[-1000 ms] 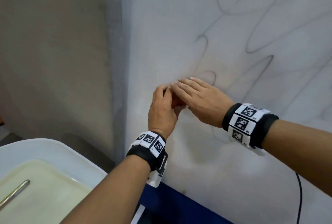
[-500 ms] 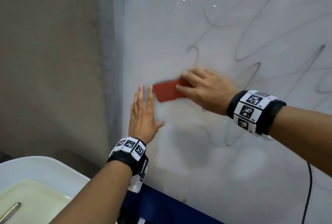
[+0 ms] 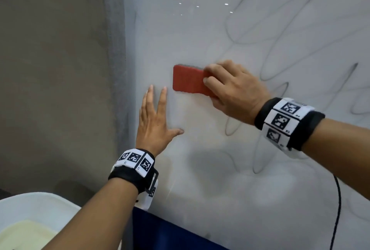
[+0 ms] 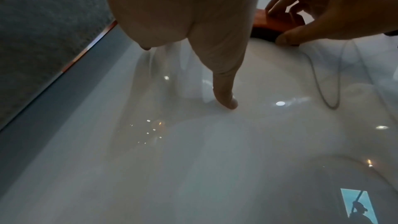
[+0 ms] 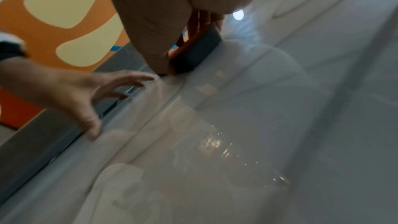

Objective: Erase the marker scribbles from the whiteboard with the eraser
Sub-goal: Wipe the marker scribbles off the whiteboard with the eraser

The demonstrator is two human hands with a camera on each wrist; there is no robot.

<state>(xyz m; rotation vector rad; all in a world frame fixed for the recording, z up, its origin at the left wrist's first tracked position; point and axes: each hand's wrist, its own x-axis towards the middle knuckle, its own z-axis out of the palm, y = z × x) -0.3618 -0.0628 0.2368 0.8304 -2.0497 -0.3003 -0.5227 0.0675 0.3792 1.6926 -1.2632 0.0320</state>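
A red eraser (image 3: pixel 188 80) with a dark felt underside (image 5: pixel 198 52) lies flat against the upright whiteboard (image 3: pixel 200 169). My right hand (image 3: pixel 230 91) grips its right end, fingers on top and thumb (image 4: pixel 288 37) below. Grey marker scribbles (image 3: pixel 280 35) loop across the board to the right of the eraser and under my right wrist. My left hand (image 3: pixel 156 117) rests flat on the board just below and left of the eraser, its fingers straight and its thumb (image 4: pixel 225 98) spread. In the left wrist view the eraser (image 4: pixel 277 21) sits at the top right.
The board's grey left frame (image 3: pixel 118 69) runs beside a beige wall. A white basin (image 3: pixel 30 219) holding pale liquid sits at the lower left. A dark blue panel (image 3: pixel 170 235) lies below the board. A black cable (image 3: pixel 338 199) hangs at the right.
A second ago both hands were together over the eraser. The left hand has let go and dropped flat onto the board; the right hand now holds the eraser alone, a little higher.
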